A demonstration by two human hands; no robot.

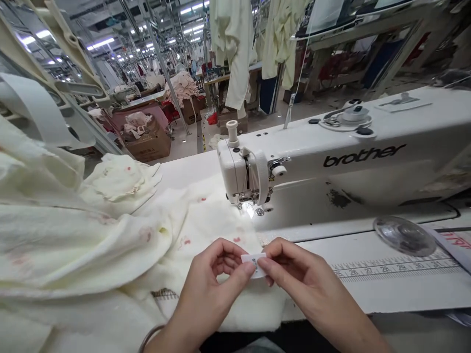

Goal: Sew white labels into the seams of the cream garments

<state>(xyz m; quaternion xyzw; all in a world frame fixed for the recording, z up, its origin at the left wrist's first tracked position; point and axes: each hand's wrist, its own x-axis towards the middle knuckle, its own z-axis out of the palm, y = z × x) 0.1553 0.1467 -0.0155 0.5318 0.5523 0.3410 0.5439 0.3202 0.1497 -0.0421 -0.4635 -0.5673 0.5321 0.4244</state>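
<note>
A small white label (253, 259) with dark print is pinched at both ends between my two hands. My left hand (217, 282) grips its left side between thumb and fingers. On the right side, my right hand (298, 274) holds it the same way. Below and behind the hands lies pale cream fabric (213, 220) with small reddish prints, spread over the table up to the needle area. The white sewing machine (243, 171), marked "brother", stands just beyond, its lamp lit by the needle. Whether the needle touches the fabric I cannot tell.
More cream fabric (73, 245) is heaped at the left. A ruler strip (386, 271) runs along the table's front right, with a clear round dish (404, 236) above it. Cardboard boxes (149, 142) and hanging garments (231, 49) are farther back.
</note>
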